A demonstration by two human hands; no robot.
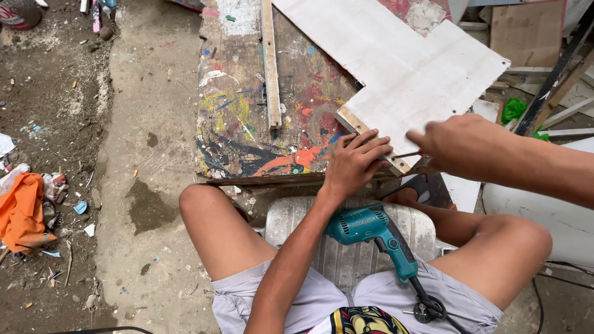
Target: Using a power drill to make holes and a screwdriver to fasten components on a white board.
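A paint-splattered wooden workbench (247, 117) fills the middle of the view, its near edge just beyond the person's bare knees. On it lies a large white board (408, 68), cut to an irregular shape and reaching from the far side toward the near right; a wooden edge strip (371, 139) runs along its near border. A long thin wooden slat (270, 62) lies on the bench to the left of the board, running near to far. Well to the left, on the dirt ground, sits a crumpled orange cloth (21, 213).

Near, between the person's thighs, a teal power drill (371, 229) rests on a pale ribbed seat (346, 247), its cord trailing toward the lap.

The left hand (356, 164) lies flat, fingers spread, pressing on the strip's near end. The right hand (461, 145), just to the right, has its fingers pinched narrowly around a slim metal tool (405, 154) whose tip points at the strip's corner; what kind of tool it is cannot be told.
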